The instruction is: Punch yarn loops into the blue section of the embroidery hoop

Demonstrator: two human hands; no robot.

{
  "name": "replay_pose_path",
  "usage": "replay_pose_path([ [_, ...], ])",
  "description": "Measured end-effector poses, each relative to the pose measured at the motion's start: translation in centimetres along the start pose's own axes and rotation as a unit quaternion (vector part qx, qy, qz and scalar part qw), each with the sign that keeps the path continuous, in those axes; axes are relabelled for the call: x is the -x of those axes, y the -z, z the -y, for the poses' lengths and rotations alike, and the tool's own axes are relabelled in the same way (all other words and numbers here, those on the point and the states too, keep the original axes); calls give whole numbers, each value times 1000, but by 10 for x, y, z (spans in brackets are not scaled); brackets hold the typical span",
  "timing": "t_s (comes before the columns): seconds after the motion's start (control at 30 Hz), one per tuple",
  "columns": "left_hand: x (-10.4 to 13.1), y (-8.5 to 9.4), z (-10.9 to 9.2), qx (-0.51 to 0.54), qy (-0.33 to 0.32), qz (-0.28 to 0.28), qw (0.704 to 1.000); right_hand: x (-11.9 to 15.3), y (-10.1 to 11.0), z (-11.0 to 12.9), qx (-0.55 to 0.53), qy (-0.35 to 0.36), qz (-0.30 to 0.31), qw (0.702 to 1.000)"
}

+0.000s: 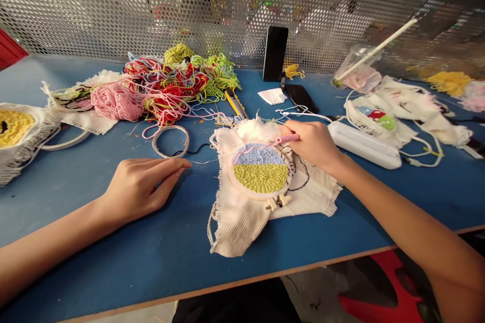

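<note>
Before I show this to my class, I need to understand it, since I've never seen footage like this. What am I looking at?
There is no machine here: these are a person's two bare hands, seen in one picture from a camera worn on that person's head, looking forward and down. The right hand holds a pink tool, shaped like a pen. The left hand pinches a thin thread. Between them, a round hoop frames cloth with a stitched patch, blue above and yellow-green below. On the blue table behind lie a tangled yarn pile and a cutter; a dark phone stands upright near the perforated screen.
</note>
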State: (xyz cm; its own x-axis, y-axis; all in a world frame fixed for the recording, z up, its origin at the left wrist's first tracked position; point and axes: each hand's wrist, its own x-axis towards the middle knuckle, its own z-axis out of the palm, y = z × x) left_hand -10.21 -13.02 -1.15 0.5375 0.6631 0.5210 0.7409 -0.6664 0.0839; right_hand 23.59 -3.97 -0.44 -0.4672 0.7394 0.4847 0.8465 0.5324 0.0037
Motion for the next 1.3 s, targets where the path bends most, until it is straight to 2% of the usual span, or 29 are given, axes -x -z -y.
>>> replay_pose_path([
  [0.7,-3,1,-2,-13,2,6,1000,-1,-1,5,15,-1,13,1000],
  [1.13,-5,-2,-7,-77,-23,17,997,2,9,45,77,15,26,997],
  [1.3,-6,-2,-9,-87,-28,27,995,-1,10,53,79,26,41,996],
])
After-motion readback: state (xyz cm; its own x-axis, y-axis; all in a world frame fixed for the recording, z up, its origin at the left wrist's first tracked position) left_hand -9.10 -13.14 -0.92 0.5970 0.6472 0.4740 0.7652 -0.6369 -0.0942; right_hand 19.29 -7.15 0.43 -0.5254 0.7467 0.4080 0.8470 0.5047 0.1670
